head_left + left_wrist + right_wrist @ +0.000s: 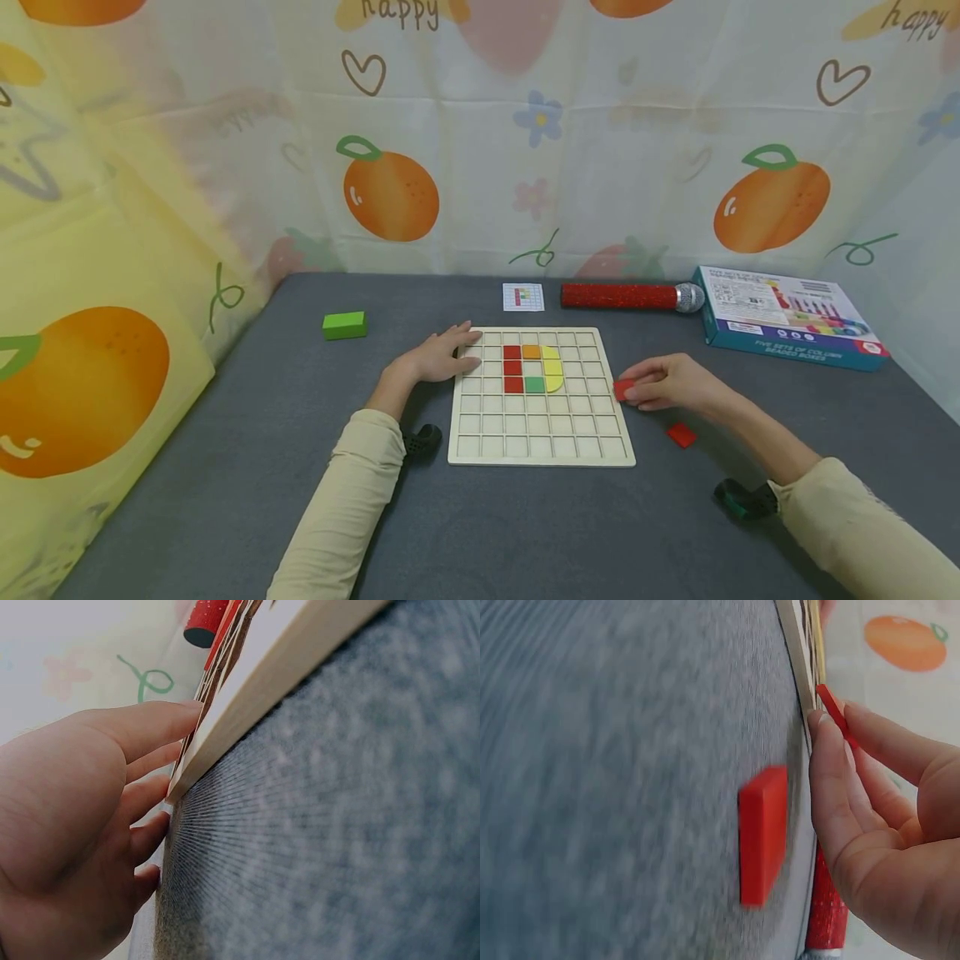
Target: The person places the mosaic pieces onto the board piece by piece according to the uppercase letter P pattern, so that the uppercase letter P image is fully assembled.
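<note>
A wooden grid board [540,450] lies on the grey table, with red tiles [512,368], an orange tile [531,352], a green tile [534,384] and yellow tiles [552,367] set in its cells. My left hand [438,354] rests at the board's upper left edge, fingers fairly straight and touching it. At the right edge my right hand [667,383] pinches a red square tile [832,709] between thumb and fingers. Another red tile [682,435] lies on the table below that hand; the right wrist view shows it close up [763,836].
Behind the board lie a small pattern card [522,297] and a red glittery microphone [618,296]. A blue and white box [795,321] sits at the back right. Toward the back left is a green block [344,325]. A fruit-patterned cloth [465,192] hangs behind the table.
</note>
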Tool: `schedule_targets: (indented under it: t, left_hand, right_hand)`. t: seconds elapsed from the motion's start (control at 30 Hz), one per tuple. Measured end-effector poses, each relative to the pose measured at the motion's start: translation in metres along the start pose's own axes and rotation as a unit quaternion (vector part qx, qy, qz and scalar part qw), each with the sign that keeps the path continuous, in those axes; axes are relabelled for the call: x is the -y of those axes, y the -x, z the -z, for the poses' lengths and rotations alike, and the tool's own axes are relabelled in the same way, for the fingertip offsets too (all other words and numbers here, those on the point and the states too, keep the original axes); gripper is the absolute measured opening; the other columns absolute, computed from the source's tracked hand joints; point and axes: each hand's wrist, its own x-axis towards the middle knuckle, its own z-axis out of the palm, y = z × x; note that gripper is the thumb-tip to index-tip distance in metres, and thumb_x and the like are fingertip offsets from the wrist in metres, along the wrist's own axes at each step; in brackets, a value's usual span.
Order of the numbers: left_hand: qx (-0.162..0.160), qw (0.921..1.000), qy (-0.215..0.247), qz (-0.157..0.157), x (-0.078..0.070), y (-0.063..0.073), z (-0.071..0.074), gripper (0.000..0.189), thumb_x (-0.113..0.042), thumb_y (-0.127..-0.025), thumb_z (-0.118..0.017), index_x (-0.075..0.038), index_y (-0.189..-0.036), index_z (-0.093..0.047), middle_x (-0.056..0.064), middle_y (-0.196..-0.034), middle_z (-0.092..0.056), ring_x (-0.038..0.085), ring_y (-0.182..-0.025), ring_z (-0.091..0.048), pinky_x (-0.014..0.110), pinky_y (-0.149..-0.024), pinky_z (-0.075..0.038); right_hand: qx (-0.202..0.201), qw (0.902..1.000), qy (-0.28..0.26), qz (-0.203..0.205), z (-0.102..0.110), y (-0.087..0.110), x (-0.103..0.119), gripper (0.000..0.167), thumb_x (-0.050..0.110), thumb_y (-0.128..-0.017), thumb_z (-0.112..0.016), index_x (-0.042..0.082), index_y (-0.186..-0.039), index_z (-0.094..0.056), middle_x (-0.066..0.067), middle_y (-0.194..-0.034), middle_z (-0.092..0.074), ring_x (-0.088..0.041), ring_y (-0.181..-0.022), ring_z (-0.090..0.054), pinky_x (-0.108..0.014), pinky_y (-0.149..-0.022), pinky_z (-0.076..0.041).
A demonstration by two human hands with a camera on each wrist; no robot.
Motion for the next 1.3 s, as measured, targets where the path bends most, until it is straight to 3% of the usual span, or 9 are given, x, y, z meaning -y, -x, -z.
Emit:
schedule_targets:
  t: [0.43,0.73,0.93,1.3]
  left_hand:
    - [-0.001,1.0000,-0.001,-0.005,0.001,-0.001,-0.001,0.060,-0.029,-0.100,-0.052,-0.005,-0.150,-0.029,0.015,-0.157,-0.012,0.031,-0.144,-0.007,0.052,-0.113,-0.002]
    - [-0.001,1.0000,-0.004,-0.008,0.001,0.000,-0.001,0.060,-0.030,-0.100,-0.051,-0.004,-0.150,-0.030,0.016,-0.157,-0.012,0.031,-0.143,-0.007,0.052,-0.113,-0.003]
    - [0.000,1.0000,-0.002,-0.008,0.001,0.000,0.000,0.059,-0.029,-0.100,-0.051,-0.004,-0.150,-0.029,0.016,-0.157,-0.012,0.032,-0.143,-0.007,0.052,-0.113,-0.003]
    - [0.000,0.9999,0.002,-0.012,0.001,0.000,-0.001,0.060,-0.028,-0.100,-0.051,-0.004,-0.150,-0.029,0.016,-0.157,-0.012,0.032,-0.143,-0.007,0.053,-0.113,-0.003]
  right_hand:
    - [-0.027,0.9993,0.002,-0.024,-0.015,-0.012,0.013,0.043,0.014,-0.088,-0.071,-0.009,-0.121,-0.057,-0.014,-0.102,-0.065,-0.019,-0.086,-0.065,-0.032,-0.077,-0.055]
    - [-0.020,0.9992,-0.007,-0.035,-0.026,-0.019,0.019,0.042,0.013,-0.087,-0.072,-0.007,-0.122,-0.058,-0.016,-0.105,-0.063,-0.021,-0.083,-0.064,-0.031,-0.075,-0.056]
    - [0.005,0.9993,-0.025,-0.028,-0.035,-0.023,0.021,0.039,0.010,-0.087,-0.071,-0.007,-0.120,-0.059,-0.015,-0.100,-0.067,-0.021,-0.082,-0.067,-0.032,-0.074,-0.056]
    - [0.015,0.9990,-0.022,-0.035,-0.053,-0.032,0.029,0.037,0.011,-0.085,-0.073,-0.004,-0.117,-0.062,-0.012,-0.095,-0.068,-0.019,-0.078,-0.067,-0.031,-0.071,-0.056]
